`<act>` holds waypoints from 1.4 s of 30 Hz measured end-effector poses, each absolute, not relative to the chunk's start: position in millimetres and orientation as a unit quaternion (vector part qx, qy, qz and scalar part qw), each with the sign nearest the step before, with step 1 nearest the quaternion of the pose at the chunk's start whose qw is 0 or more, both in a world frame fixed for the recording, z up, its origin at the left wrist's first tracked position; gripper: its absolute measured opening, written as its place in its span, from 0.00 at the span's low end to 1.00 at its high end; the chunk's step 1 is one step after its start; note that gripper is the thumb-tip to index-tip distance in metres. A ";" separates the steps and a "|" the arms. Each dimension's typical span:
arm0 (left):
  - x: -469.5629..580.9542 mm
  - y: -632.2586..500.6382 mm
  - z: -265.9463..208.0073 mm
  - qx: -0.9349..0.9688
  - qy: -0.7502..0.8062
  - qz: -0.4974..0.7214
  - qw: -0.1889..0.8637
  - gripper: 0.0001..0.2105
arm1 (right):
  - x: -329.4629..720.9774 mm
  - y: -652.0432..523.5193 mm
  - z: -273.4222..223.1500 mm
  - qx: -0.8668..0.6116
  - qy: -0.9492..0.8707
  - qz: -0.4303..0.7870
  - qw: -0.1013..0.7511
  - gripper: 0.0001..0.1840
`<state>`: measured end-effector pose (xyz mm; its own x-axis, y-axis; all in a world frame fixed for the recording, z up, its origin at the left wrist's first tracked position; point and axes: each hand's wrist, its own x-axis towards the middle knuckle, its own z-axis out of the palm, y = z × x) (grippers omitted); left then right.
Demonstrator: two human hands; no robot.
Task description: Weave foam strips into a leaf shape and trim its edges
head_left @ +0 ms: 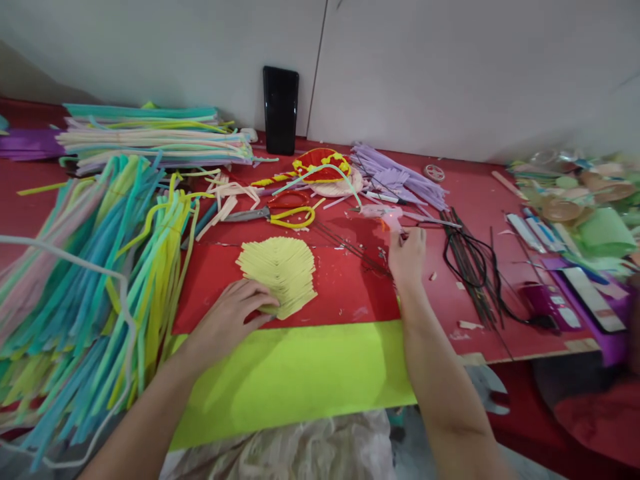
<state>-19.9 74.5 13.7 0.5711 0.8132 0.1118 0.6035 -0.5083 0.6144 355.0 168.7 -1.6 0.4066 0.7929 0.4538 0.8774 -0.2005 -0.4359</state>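
1. On the left, a heap of fuzzy chenille stems (95, 287) in blue, green, yellow and pink spreads over the bench (440, 310); keeping loose ends away from the work would help avoid snags.
2. The left hand (227, 317) has its grip closed, seemingly lightly, on the lower left edge of the yellow leaf. A light pinch suits it best, since pressing hard could flatten the pile or skew the rows.
3. The scissors (267, 214), with red and yellow handles, lie beyond the leaf, blades pointing left.
4. The yellow chenille leaf (277, 270) lies in front of the person on a red surface, just above the lime-green sheet (295, 380). Keeping it flat, with its centre line straight, should keep the rows even.
5. The pink glue gun (387, 214) shows a small red light; its nozzle would be best kept clear of the fingers.
6. The right hand (407, 253) is at its handle; I cannot tell whether that grip is closed.
7. Farther right, a black cable (463, 250) crosses dark wire stems (473, 283); slack free of them should prevent tugging.
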 end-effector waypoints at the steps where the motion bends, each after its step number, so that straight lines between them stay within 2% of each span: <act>1: -19.8 74.4 14.0 0.845 0.421 0.195 0.266 0.08 | 354.2 169.4 -4.1 -0.779 -0.544 -0.065 0.305 0.13; 5: -19.5 74.3 13.6 0.841 0.424 0.195 0.274 0.08 | 350.0 170.2 -9.0 -0.797 -0.554 -0.071 0.230 0.13; 9: -19.6 74.4 12.1 0.839 0.426 0.195 0.277 0.07 | 351.4 170.4 -10.3 -0.797 -0.556 -0.063 0.226 0.14; 13: -19.8 74.9 12.3 0.837 0.427 0.195 0.281 0.07 | 355.3 168.6 -3.1 -0.788 -0.553 -0.067 0.263 0.16; 19: -19.5 74.4 14.5 0.839 0.426 0.191 0.279 0.08 | 318.9 145.3 28.0 -0.693 -0.608 -0.080 0.380 0.10; 22: -19.6 73.5 15.2 0.841 0.425 0.192 0.276 0.08 | 280.9 126.1 33.0 -0.632 -0.663 -0.002 0.403 0.10; 27: -19.6 72.7 16.3 0.841 0.426 0.189 0.276 0.07 | 238.1 106.2 25.5 -0.583 -0.709 0.139 0.373 0.09; 35: -17.4 71.7 22.3 0.843 0.424 0.196 0.265 0.06 | 224.1 123.5 34.8 -0.617 -0.511 0.465 0.376 0.16; 38: -16.6 70.9 24.6 0.845 0.425 0.193 0.261 0.06 | 221.6 136.4 39.8 -0.633 -0.479 0.498 0.348 0.15; 42: -16.6 69.2 26.2 0.847 0.423 0.197 0.256 0.06 | 217.7 147.8 38.4 -0.633 -0.520 0.484 0.308 0.13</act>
<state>-16.6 69.2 26.2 0.5649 0.8168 0.1169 0.6146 -0.5110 0.6009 217.7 147.8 38.4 -0.0093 0.9563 -0.2922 0.3599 -0.2694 -0.8932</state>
